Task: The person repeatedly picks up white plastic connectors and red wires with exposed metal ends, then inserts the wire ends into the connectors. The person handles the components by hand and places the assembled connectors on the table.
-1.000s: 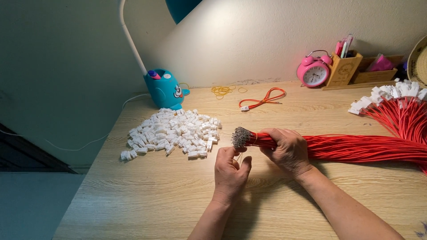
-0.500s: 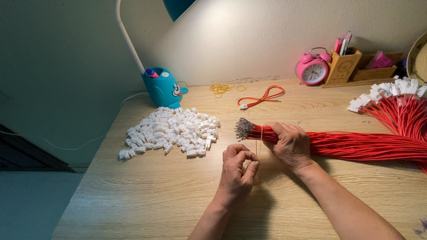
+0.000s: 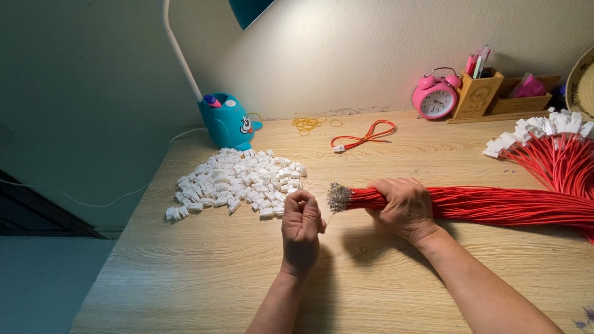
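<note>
My right hand (image 3: 402, 207) grips a thick bundle of red wires (image 3: 507, 205) that lies across the wooden desk (image 3: 204, 266). The bundle's bare metal tips (image 3: 339, 196) stick out to the left of that hand. My left hand (image 3: 302, 224) is held up with its fingers pinched shut, just left of the tips and at the near edge of a pile of small white plastic connectors (image 3: 238, 182). I cannot tell whether anything small sits between those fingers.
More red wires fitted with white connectors (image 3: 550, 133) fan out at the right edge. One looped red wire (image 3: 365, 136) and yellow rubber bands (image 3: 306, 124) lie farther back. A teal lamp base (image 3: 228, 120), pink alarm clock (image 3: 435, 99) and wooden pen holder (image 3: 476, 93) line the wall.
My left hand has drawn back from the bundle's tips and moved left toward the white pile, closing into a pinch. The right hand keeps its grip on the bundle.
</note>
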